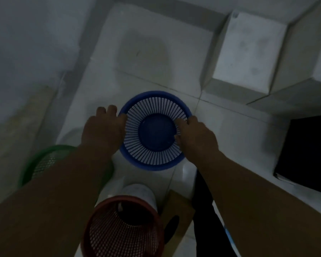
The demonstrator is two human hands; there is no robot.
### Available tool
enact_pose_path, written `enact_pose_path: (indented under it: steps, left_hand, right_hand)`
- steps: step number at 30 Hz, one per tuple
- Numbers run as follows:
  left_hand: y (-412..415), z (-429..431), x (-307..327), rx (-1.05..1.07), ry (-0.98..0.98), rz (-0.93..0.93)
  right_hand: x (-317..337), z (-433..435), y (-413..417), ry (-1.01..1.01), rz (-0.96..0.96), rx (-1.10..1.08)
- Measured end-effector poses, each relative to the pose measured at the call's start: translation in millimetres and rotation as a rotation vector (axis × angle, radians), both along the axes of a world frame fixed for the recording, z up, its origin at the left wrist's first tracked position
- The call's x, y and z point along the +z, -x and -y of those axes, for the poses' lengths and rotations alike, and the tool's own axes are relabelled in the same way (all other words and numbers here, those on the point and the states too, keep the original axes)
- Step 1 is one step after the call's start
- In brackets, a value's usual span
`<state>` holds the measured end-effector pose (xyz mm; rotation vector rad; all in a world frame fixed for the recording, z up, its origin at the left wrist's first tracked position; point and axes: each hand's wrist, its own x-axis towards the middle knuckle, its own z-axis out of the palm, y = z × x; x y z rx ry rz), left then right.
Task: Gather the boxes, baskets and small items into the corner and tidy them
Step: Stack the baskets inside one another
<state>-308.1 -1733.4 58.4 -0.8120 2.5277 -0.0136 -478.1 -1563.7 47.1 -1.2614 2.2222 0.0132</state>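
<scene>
Dim overhead view of a floor corner. The pale tiled floor [156, 52] is glossy and smooth, so a light basket set down carelessly would probably slide instead of staying put. A white box [246, 51] with flat faces and sharp edges stands against the far wall. A black box [308, 151] lies well to the right.

The blue basket [157, 134], the item being handled, sits mid-frame between both hands. It is round, of thin moulded plastic, with a solid base, slatted radial walls and a rolled rim. Whether it rests on the floor or is held just above it cannot be told.

The left hand [102, 130] clasps the rim's left edge. The right hand [196, 136] hooks its fingers over the right edge and into the slats.

Likely hazards:
- The flexible wall could buckle under uneven grip.
- A fingertip could catch in a slat.
- A forearm could knock one of the neighbouring baskets.

The green basket [43, 160], of fine mesh, lies under the left forearm. The red basket [122, 229], also mesh, stands nearest the camera, just in front of a white tub [139, 191]. A brown cardboard box [178, 208] sits beside them.
</scene>
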Motion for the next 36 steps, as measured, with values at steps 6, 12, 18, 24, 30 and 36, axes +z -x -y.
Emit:
enact_pose_path:
  steps: [6,12,18,24,30,36]
  left_hand:
    - [-13,-31,-27,0.083,-0.015,-0.024]
    - [-9,-28,-32,0.203,-0.08,-0.059]
    - [-6,-38,-35,0.361,-0.22,-0.125]
    - [-3,-33,-33,0.691,-0.347,-0.284]
    - [49,19,-25,0.689,-0.229,-0.332]
    - [142,82,-13,0.428,-0.124,-0.385]
  right_hand:
    - [-8,-5,-9,-0.133,-0.195,0.106]
    - [-11,-9,-11,-0.161,-0.219,0.094]
    - [-26,-1,-10,-0.183,-0.029,0.021]
    - [-27,11,3,-0.177,0.023,0.037]
    - [-27,51,58,-0.041,-0.011,0.022]
    - [-16,119,165,0.082,-0.108,0.029]
